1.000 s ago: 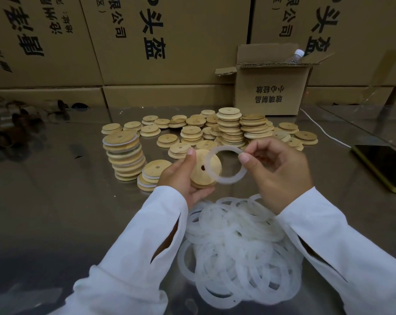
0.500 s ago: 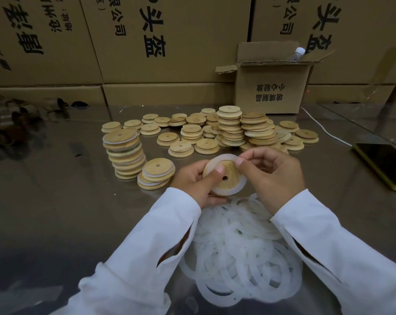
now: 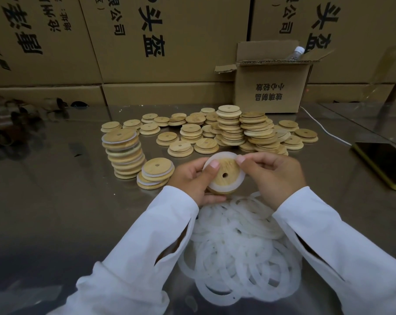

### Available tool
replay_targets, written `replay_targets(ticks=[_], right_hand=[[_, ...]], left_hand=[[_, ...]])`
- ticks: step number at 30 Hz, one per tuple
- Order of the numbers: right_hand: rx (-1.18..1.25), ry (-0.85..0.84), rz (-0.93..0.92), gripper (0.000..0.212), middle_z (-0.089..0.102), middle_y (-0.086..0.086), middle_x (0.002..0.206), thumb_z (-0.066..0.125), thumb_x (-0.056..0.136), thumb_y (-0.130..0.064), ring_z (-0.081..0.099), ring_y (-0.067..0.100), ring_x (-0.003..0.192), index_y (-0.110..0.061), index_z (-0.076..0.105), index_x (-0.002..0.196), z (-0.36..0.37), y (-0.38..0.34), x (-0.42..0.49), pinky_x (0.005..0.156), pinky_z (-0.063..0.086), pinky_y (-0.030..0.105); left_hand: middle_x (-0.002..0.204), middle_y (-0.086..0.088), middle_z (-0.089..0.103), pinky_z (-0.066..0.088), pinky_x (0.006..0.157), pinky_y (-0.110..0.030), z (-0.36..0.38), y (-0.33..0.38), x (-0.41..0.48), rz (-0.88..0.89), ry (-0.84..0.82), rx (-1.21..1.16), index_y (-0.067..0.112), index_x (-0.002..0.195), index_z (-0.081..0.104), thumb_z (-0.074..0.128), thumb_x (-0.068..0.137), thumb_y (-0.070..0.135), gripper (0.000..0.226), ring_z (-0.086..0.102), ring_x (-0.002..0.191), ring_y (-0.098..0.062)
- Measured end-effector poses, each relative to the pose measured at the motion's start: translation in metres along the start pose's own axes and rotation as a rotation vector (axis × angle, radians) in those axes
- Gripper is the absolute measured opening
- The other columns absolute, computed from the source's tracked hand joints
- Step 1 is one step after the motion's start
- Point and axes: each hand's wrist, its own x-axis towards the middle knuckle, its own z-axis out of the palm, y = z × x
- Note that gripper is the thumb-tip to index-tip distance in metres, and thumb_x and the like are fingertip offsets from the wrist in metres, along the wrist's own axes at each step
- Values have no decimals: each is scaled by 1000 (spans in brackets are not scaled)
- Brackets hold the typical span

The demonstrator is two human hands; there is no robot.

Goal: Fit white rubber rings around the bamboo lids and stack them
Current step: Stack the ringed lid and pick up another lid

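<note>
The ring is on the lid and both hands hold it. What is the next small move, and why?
Probably run both thumbs around the white ring to press it flat against the bamboo lid. The left hand and right hand both grip the lid, thumbs on the ring's upper edge; whether its lower edge sits fully is unclear.
</note>
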Motion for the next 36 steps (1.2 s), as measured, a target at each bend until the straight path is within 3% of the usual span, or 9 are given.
replay_targets(ticks=[7,14,18,24,31,36], right_hand=[[37,-20,93,13,65,-6,63,70,78,-15,58,-2,55,-20,69,67,-4,-5,3,53,43,2],[23,-55,3,16,62,-6,64,67,80,-11,54,-8,51,-20,66,67,-1,-11,0,55,42,1],[29,-77,-15,17,63,-9,62,67,80,-12,55,-8,51,-21,65,66,-3,-13,1,55,42,2],[61,-56,-50,16,66,-14,57,70,77,-12,59,-6,57,-23,67,66,-4,-11,0,59,45,4],[-40,53,-176,17,63,-9,71,71,76,-15,58,2,68,-28,61,81,6,1,-9,68,47,11],[-129,112,-200,17,64,-20,66,66,79,-15,58,-5,69,-27,62,68,7,5,-8,66,45,7]], left_hand=[[81,0,72,57,57,-27,-2,0,1,50,-5,-11,23,95,67,51,91,21,16,71,77,-17],[72,2,73,56,52,-28,-1,0,2,23,32,-160,23,81,68,49,92,20,23,71,70,-18],[74,0,73,56,52,-29,-2,1,2,-2,24,-253,20,85,67,48,92,20,21,71,71,-18],[80,0,73,56,57,-27,2,-2,3,82,35,-162,22,89,66,47,93,21,19,71,77,-16],[92,-7,68,56,58,-26,6,-4,4,72,73,-203,19,93,64,46,94,21,18,69,78,-16],[87,-7,70,57,58,-29,4,-5,5,33,62,-263,16,94,64,49,92,19,15,71,75,-18]])
